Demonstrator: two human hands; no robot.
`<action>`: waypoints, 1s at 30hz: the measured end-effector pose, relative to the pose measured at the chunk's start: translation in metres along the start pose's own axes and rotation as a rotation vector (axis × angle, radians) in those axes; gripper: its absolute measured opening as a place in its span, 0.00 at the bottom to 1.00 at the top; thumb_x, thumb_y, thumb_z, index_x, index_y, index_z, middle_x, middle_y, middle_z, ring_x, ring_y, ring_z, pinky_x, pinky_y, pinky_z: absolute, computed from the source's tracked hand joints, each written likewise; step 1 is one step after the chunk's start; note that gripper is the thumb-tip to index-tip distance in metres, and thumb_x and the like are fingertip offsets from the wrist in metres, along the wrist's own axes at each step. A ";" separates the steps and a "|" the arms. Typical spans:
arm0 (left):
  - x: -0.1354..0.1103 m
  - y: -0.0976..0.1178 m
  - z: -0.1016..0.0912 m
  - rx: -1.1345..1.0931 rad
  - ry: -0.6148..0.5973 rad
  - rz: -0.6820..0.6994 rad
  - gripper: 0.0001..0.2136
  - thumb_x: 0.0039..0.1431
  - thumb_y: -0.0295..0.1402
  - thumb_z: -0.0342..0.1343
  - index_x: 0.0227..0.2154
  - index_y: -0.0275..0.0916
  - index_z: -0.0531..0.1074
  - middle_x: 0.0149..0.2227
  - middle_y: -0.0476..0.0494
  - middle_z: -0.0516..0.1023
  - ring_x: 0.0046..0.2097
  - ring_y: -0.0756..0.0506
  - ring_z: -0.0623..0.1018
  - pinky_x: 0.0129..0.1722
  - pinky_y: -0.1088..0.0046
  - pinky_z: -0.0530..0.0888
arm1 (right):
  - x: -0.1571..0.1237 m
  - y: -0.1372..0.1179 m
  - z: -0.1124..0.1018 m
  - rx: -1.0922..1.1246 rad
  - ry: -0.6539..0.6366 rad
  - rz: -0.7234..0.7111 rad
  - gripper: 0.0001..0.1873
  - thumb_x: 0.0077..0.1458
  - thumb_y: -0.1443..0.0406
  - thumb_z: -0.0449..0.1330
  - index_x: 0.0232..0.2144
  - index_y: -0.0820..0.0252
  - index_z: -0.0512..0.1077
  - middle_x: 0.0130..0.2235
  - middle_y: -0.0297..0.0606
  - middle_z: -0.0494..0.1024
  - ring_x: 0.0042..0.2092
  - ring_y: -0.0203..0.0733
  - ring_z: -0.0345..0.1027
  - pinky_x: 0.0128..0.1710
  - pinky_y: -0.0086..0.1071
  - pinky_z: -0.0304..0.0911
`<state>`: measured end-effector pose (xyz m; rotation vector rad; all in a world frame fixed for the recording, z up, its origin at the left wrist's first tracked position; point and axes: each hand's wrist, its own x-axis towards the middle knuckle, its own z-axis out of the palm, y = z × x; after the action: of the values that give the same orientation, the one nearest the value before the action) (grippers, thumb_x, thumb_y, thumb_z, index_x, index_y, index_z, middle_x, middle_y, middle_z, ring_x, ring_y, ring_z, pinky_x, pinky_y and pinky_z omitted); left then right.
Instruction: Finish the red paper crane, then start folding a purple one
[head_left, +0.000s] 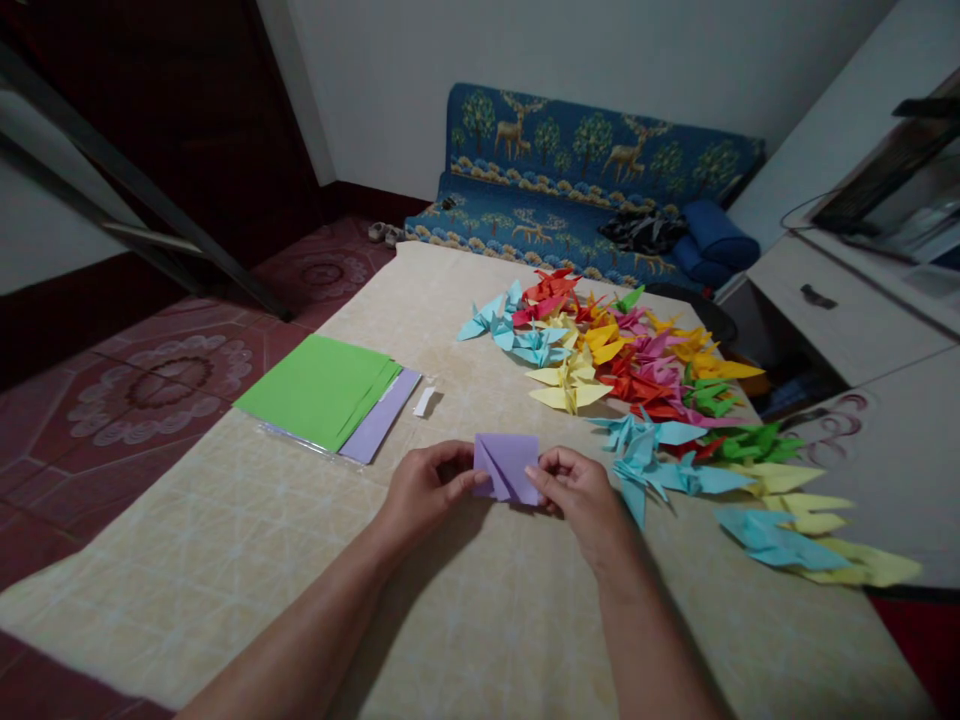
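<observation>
A small purple sheet of folded origami paper [511, 464] is held just above the table, roughly square, with a slanting flap on its face. My left hand [439, 482] pinches its left edge between thumb and fingers. On the opposite edge, my right hand [574, 485] grips it the same way, thumb in front. To the left lies a stack of green paper [322, 390] over purple sheets [381, 418], partly on a clear plastic wrapper. Folded paper cranes in several colours, such as a light blue crane [641, 460], spread to the right of my right hand.
A small white paper piece [425, 402] lies beside the stack. The cloth-covered table [225, 560] reaches toward a blue patterned sofa [525, 200]. At right stands a white cabinet [847, 310] with a drawer. A metal ladder-like frame [157, 235] leans at left.
</observation>
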<state>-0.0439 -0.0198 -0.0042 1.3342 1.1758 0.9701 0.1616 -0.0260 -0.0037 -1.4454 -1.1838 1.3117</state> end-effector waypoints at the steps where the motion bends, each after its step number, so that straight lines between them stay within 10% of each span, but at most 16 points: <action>1: 0.001 0.000 0.000 -0.073 0.001 -0.015 0.15 0.49 0.40 0.65 0.35 0.34 0.79 0.32 0.41 0.81 0.33 0.45 0.77 0.34 0.70 0.71 | -0.002 0.000 0.004 0.021 -0.020 0.023 0.17 0.43 0.54 0.67 0.22 0.58 0.66 0.18 0.29 0.70 0.19 0.32 0.60 0.18 0.25 0.51; 9: 0.003 0.006 -0.005 -0.297 0.055 -0.078 0.14 0.49 0.41 0.66 0.29 0.33 0.77 0.23 0.48 0.75 0.25 0.52 0.70 0.25 0.77 0.64 | -0.016 -0.011 0.013 0.012 -0.314 0.056 0.21 0.50 0.50 0.65 0.31 0.63 0.73 0.24 0.37 0.77 0.23 0.33 0.67 0.22 0.24 0.58; 14: 0.001 0.008 -0.006 -0.193 -0.043 -0.099 0.14 0.54 0.41 0.61 0.32 0.33 0.78 0.25 0.47 0.75 0.25 0.51 0.69 0.24 0.77 0.62 | -0.011 -0.010 0.007 0.046 -0.168 -0.039 0.27 0.53 0.42 0.57 0.34 0.61 0.72 0.24 0.33 0.72 0.22 0.32 0.63 0.19 0.24 0.54; 19: -0.001 0.009 -0.002 0.028 -0.128 0.031 0.11 0.57 0.39 0.58 0.37 0.35 0.76 0.30 0.45 0.77 0.30 0.49 0.72 0.28 0.75 0.66 | -0.013 -0.009 0.021 0.053 -0.186 -0.049 0.18 0.53 0.55 0.63 0.41 0.59 0.68 0.28 0.30 0.72 0.22 0.31 0.63 0.18 0.22 0.54; 30: 0.005 0.004 -0.002 -0.253 -0.012 -0.055 0.13 0.53 0.40 0.62 0.32 0.38 0.66 0.25 0.53 0.69 0.25 0.53 0.67 0.23 0.80 0.62 | -0.018 -0.012 0.030 0.190 -0.181 -0.119 0.19 0.55 0.57 0.61 0.47 0.56 0.67 0.30 0.31 0.72 0.28 0.36 0.68 0.26 0.27 0.63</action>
<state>-0.0445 -0.0140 -0.0005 1.0997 1.0370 1.0327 0.1300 -0.0415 0.0087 -1.1232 -1.2054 1.4530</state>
